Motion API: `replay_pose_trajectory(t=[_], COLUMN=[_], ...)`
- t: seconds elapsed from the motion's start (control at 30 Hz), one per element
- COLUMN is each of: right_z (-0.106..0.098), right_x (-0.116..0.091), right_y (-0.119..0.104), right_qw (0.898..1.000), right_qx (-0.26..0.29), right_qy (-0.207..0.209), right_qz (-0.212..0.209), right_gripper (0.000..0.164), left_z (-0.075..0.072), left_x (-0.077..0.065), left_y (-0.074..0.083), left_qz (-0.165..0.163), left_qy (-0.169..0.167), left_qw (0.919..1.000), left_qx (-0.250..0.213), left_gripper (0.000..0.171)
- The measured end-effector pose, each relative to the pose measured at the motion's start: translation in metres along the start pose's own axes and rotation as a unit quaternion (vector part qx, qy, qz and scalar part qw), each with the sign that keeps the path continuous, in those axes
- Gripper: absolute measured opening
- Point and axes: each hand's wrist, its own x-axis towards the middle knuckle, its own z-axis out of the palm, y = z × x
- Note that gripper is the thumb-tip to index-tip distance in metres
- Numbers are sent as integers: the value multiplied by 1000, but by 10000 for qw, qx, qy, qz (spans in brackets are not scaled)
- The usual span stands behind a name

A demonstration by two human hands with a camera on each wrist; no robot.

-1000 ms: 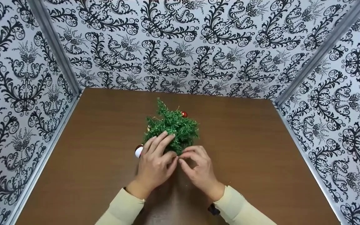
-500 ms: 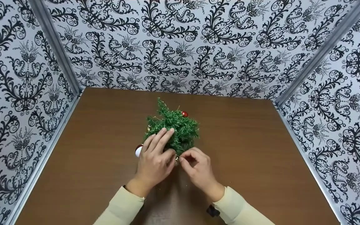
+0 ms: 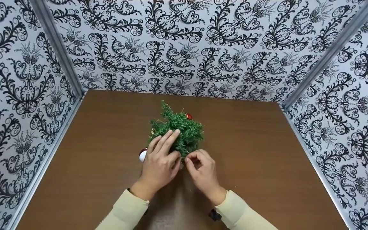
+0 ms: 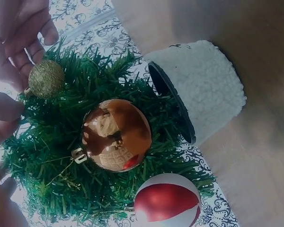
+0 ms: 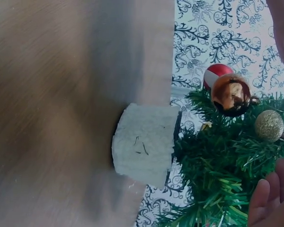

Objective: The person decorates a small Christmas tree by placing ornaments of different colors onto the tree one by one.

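A small artificial Christmas tree stands on the table before the person. A glittery gold bauble hangs among its branches, its cap close to the fingertips. My right hand pinches with thumb and forefinger at that cap, by the tree's near side. My left hand lays several straight fingers on the branches. Its forefinger bends toward the thumb beside the bauble; I cannot tell whether they pinch anything. A shiny copper bauble and a red-and-white bauble hang on the tree's left. The white fluffy pot holds the tree.
A red bauble shows at the tree's far right side. The brown table extends around the tree. Patterned walls with grey metal posts enclose it on the left, back and right.
The fingertips of both hands were close together; the right hand has drawn slightly right, away from the left. The gold bauble has come into view between them. The tree stays in place.
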Motion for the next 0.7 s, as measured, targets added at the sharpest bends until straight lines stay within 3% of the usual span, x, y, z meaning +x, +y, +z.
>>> replay_pose_trajectory(t=[0.3,0.43,0.53,0.7], right_z=[-1,3,6,7], right_x=[2,-6,-12,-10], right_y=[4,29,48,46], right_qw=[10000,9998,9998,9984], right_qx=[-42,-153,-105,253], right_qy=[-18,-70,-144,-209], right_qz=[-73,-76,54,454], right_gripper=[12,8,7,8], left_z=[4,4,4,7], left_x=[-3,-4,-3,-2], left_y=[2,4,5,5], left_qz=[-291,-467,-629,-806], left_qy=[240,258,230,269], left_qw=[9993,9986,9977,9962], left_qx=[47,9,-96,-202], left_gripper=[10,10,9,8])
